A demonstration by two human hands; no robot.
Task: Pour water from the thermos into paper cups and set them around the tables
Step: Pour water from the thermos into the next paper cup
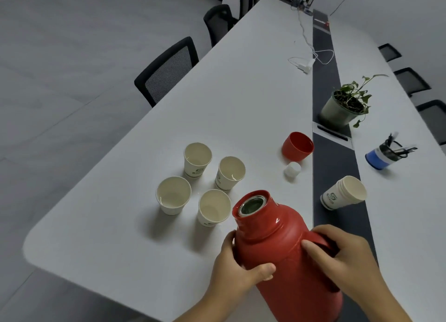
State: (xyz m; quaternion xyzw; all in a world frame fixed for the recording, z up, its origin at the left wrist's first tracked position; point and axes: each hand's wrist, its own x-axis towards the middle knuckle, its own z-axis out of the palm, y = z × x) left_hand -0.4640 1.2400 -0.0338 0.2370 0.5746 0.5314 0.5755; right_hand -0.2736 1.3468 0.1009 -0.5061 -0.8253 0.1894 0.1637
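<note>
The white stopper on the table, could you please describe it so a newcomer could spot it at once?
Start at the dark strip down the white table. Left of it sits the red lid, open end up. The stopper lies just in front of it: small, white plastic, far smaller than the paper cups.

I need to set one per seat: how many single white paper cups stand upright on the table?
4, clustered left of the red thermos: far-left, far-right, near-left, near-right. More are nested in the stack at right.

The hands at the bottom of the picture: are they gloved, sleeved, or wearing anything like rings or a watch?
Both are bare. The left hand and right hand show no gloves, rings or watch, and the forearms are uncovered as far as the picture reaches, with no sleeves in view.
</note>
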